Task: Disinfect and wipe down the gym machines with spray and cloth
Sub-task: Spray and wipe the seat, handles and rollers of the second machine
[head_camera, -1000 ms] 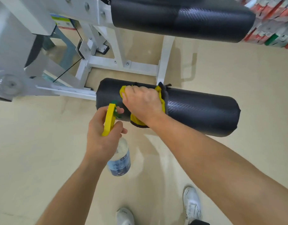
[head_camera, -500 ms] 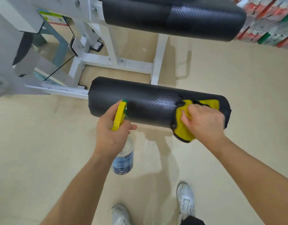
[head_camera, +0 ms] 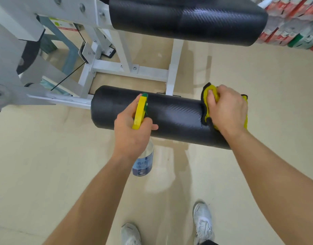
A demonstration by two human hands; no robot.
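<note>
At the lower roller pad (head_camera: 170,117): the right hand (head_camera: 226,110) sits on the pad's right end, pressing a yellow cloth (head_camera: 207,91) with dark edging onto the black cover.
Right fingers (head_camera: 211,101): curled into the cloth and bunching it. The cloth drapes over the top and down the near side of the pad.
Left hand (head_camera: 131,135): in front of the pad's middle, wrapped tight round the neck of the spray bottle (head_camera: 143,163).
Spray bottle: clear body with a blue label, hanging below the hand over the floor (head_camera: 46,156). Its yellow trigger head (head_camera: 139,112) and green nozzle aim at the pad; whether they touch it, cannot tell.
In the way: the left hand and trigger head cover part of the pad's middle, and the right forearm hides its far right end.
Upper roller pad (head_camera: 187,20): black, above and behind, well apart from both hands.
White frame (head_camera: 131,69): bolted bars behind the lower pad, with one post just behind it. A thin black cable (head_camera: 69,80) crosses at left.
Bottom edge: two white shoes (head_camera: 203,221) on the beige floor.
Top right: stacked packs (head_camera: 293,23) in red, green and white, blurred.
</note>
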